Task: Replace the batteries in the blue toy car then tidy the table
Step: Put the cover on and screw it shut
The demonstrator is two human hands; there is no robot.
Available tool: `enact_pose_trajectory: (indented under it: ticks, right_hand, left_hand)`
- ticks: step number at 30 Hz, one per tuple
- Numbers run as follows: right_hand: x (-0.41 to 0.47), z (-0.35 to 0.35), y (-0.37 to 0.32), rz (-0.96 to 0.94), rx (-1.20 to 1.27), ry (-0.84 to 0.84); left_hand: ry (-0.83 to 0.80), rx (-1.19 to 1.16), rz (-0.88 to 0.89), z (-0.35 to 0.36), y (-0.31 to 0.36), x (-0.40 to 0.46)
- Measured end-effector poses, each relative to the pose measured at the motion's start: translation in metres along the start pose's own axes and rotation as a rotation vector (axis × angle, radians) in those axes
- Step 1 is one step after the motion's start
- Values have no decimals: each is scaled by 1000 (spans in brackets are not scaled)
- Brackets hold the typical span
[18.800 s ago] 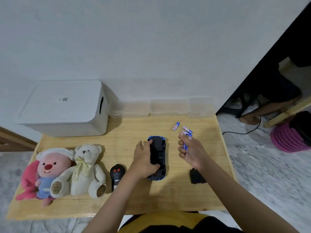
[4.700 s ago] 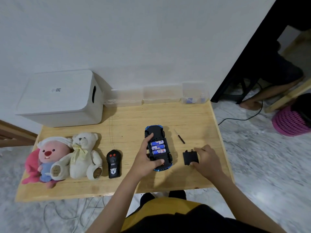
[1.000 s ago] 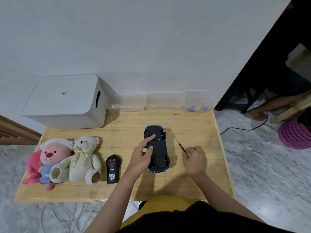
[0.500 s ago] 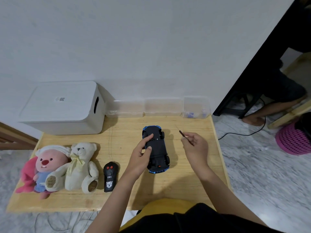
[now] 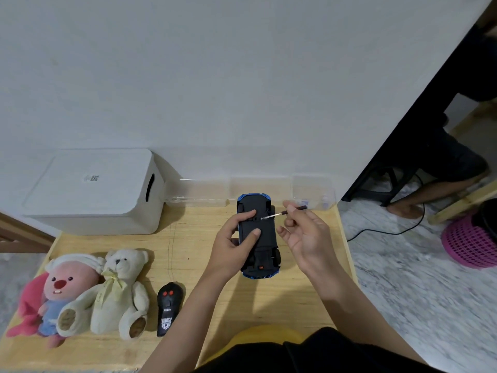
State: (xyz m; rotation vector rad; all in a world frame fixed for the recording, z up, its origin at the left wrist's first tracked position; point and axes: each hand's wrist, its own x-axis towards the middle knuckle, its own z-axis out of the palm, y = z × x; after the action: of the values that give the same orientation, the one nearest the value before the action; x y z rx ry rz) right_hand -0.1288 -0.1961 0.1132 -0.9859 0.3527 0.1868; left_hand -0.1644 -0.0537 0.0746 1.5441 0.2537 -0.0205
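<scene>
The blue toy car [image 5: 265, 239] is upside down, its black underside with the battery cover facing me. My left hand [image 5: 232, 239] grips it by its left side, thumb and forefinger on the cover. My right hand [image 5: 304, 232] pinches a small screwdriver [image 5: 285, 212] with a dark handle; its metal tip sits at the screw near the cover's top. The car looks raised off the wooden table [image 5: 295, 294], though I cannot tell for sure.
A white lidded box [image 5: 94, 192] stands at the back left. Clear plastic containers [image 5: 313, 193] line the wall, the right one holding small items. A pink plush [image 5: 61, 292], a cream teddy bear [image 5: 118, 289] and a black remote [image 5: 169, 305] lie at the front left.
My right hand picked the screwdriver off the table and brought its tip to the car's underside. My left hand raised the car and moved it toward the back of the table.
</scene>
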Motion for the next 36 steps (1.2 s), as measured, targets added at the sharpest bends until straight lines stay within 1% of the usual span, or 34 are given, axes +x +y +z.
enact_pose_trajectory:
  ticks: [2,6,8,10,19,26,36]
  right_hand:
    - [0,0,0,-63,-113,-13]
    - [-1,0,4,-342,-425,9]
    - [-2,1,8,-424,-508,31]
    - [-3,3,11,-467,-562,50]
    - [-7,5,12,-553,-656,68]
    - [-6,5,12,-581,-711,73]
    - [-2,7,13,-620,-722,96]
  left_hand:
    - [-11,14,31,4,5,3]
    - [-35,25,67,9,12,5]
    - [-31,28,76,9,15,5]
    - [-22,34,87,9,17,4]
    - [37,-6,125,8,25,1]
    - [23,-17,134,7,28,0]
    - [28,-22,128,7,30,0]
